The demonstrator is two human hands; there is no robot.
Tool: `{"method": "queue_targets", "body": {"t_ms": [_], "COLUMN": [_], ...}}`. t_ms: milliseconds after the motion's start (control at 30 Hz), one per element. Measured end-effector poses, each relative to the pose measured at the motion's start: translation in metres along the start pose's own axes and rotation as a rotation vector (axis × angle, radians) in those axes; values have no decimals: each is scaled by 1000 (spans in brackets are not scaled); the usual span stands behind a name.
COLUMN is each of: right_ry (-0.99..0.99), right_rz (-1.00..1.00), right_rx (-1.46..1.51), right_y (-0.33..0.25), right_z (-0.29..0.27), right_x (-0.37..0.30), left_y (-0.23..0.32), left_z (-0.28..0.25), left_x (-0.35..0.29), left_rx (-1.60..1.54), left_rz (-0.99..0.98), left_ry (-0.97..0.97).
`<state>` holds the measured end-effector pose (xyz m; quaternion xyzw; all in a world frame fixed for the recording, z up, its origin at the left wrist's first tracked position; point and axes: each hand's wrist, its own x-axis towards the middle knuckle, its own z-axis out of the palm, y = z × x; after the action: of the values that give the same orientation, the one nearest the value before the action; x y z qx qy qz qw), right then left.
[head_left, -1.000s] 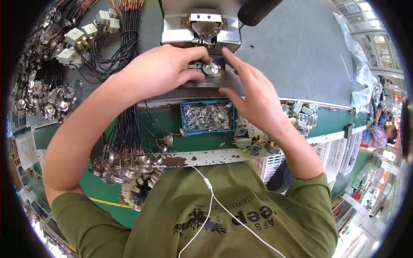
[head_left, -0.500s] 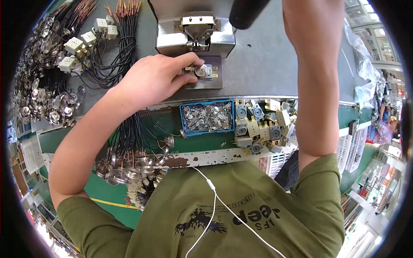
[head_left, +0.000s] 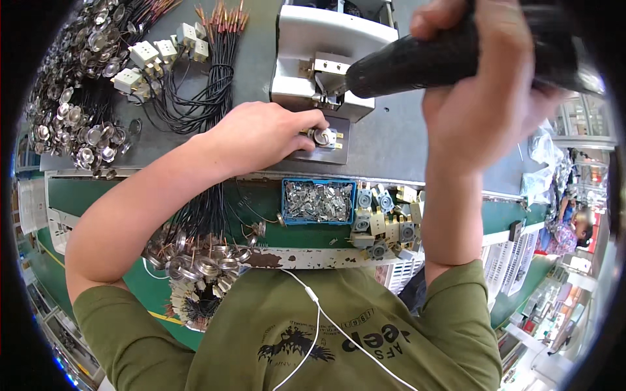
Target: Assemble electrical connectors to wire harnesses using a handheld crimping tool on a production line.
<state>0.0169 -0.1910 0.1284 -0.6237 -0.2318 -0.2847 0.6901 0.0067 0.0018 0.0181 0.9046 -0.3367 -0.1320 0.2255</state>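
My left hand (head_left: pixel 264 137) reaches in over the bench, thumb and forefinger pinching a small thermostat (head_left: pixel 322 137) with a round metal cap and brass terminals. The thermostat rests on a flat metal plate (head_left: pixel 337 156) in front of a bench press (head_left: pixel 293 85). Above the plate is the press's metal tool head (head_left: pixel 331 66). At the upper right my right hand (head_left: pixel 479 98) is closed round a thick black handle (head_left: pixel 407 67), whose tapered end overlaps the front of the press. The fingers behind the handle are partly hidden.
A blue tray (head_left: pixel 285 203) of small metal clips sits below the plate, beside a pile of pale thermostat bodies (head_left: pixel 391 225). Bundled black wires (head_left: pixel 218 94) and many round metal caps (head_left: pixel 94 137) crowd the left. A plastic bag (head_left: pixel 538 166) lies at right.
My right hand and the black handle have come down into view, the handle's end now closer to the tool head. My left hand keeps its pinch on the thermostat. The whole view has shifted.
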Motion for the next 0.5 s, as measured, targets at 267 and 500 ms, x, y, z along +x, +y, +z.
{"method": "queue_targets", "body": {"t_ms": [267,500], "right_ry": [19,-120], "right_rz": [-138,-230], "right_rx": [218,869], "right_y": [42,53], "right_z": [19,29], "right_x": [4,3], "left_y": [4,4], "left_z": [-3,-3], "left_x": [5,3], "left_rx": [61,59], "left_rz": [-87,-93], "left_ry": [-124,-131]}}
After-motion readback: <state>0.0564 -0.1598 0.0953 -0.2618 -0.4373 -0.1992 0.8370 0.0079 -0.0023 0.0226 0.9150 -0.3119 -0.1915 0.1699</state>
